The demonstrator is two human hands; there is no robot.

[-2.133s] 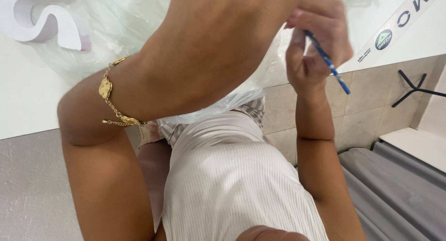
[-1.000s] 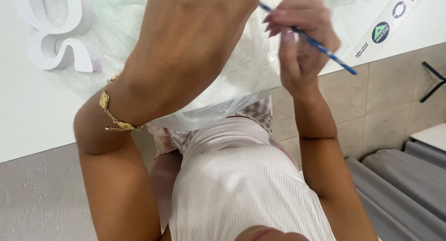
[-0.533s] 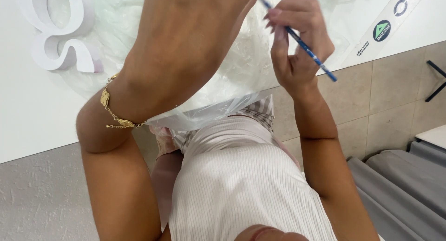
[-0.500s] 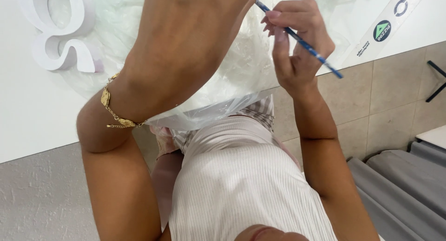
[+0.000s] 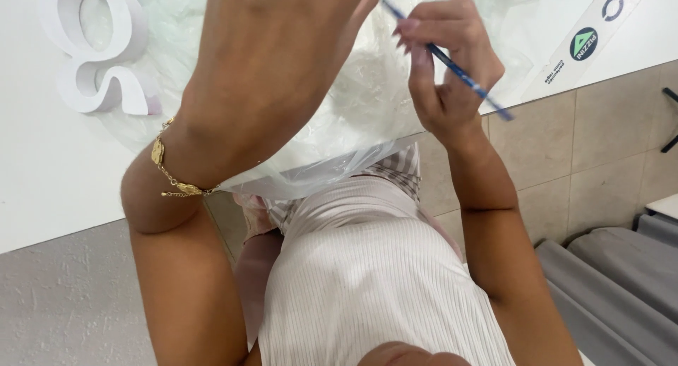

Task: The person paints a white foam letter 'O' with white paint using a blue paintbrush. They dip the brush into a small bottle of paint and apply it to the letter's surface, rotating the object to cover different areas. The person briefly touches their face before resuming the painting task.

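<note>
My left hand [image 5: 275,62] fills the upper middle of the view with its back towards me. Its fingers run off the top edge, so whatever they hold is hidden. A gold chain bracelet [image 5: 166,172] hangs at that wrist. My right hand [image 5: 452,76] is raised beside it, pinching a thin blue brush [image 5: 487,94] between thumb and fingers. The brush slants from lower right up to the left, its upper end close to my left hand. Under both hands a crumpled clear plastic sheet [image 5: 367,98] lies on the white table [image 5: 49,175] and droops over its front edge.
A white curved letter shape [image 5: 99,48] stands on the table at the upper left. A white paper strip with round logos [image 5: 586,41] lies at the upper right. Beige floor tiles [image 5: 600,147] and grey cushions [image 5: 621,281] are at the right, below the table.
My right hand has risen a little and turned the brush, so its upper end now points closer to my left hand. The left arm has hardly moved.
</note>
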